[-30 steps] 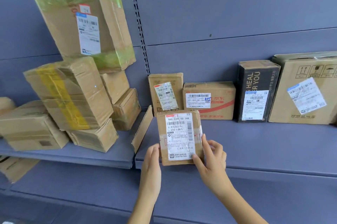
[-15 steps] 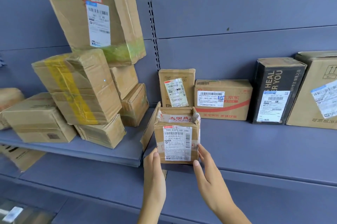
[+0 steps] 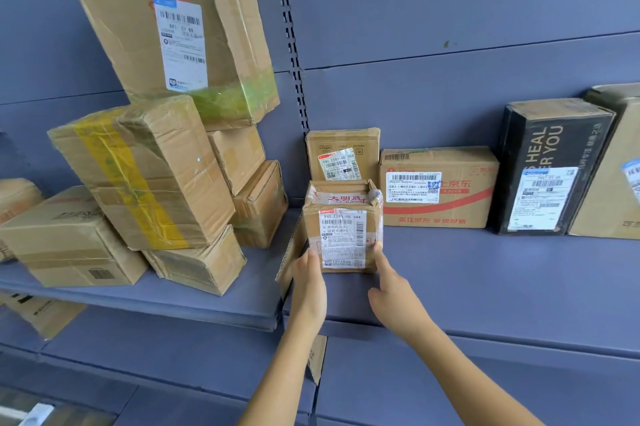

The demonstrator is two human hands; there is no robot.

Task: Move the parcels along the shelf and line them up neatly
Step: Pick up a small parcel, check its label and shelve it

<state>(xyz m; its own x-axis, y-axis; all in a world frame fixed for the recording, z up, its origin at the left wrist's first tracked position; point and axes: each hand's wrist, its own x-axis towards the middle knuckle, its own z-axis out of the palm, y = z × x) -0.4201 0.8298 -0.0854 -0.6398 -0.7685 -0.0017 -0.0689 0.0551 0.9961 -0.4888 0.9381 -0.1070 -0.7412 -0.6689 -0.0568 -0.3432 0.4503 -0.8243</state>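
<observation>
Head view: the step in hand looks like sliding one small parcel (image 3: pixel 343 228) back into line. It stands upright on the right-hand shelf (image 3: pixel 485 280), label facing out, in front of the back row and apart from it. The left hand (image 3: pixel 310 283) lies flat against its left side with straight fingers. The right hand (image 3: pixel 394 294) presses its lower right edge with an outstretched forefinger; its other fingers are hard to make out. Neither hand curls round the parcel.

The next move likely calls for an even push from both sides, either backward or sideways. The spot straight behind is taken, so the parcel may need a gap opened for it.

Four parcels stand in the back row: a small upright box (image 3: pixel 341 151), a red-striped box (image 3: pixel 440 186), a black box (image 3: pixel 550 165) and a big tan box (image 3: pixel 613 162) cut by the frame. With the one being handled, that makes five on this shelf. The left-hand shelf carries a loose pile of about seven boxes, topped by a large tilted one (image 3: pixel 166 27). One flat cardboard sheet (image 3: pixel 291 252) leans between the shelves.
</observation>
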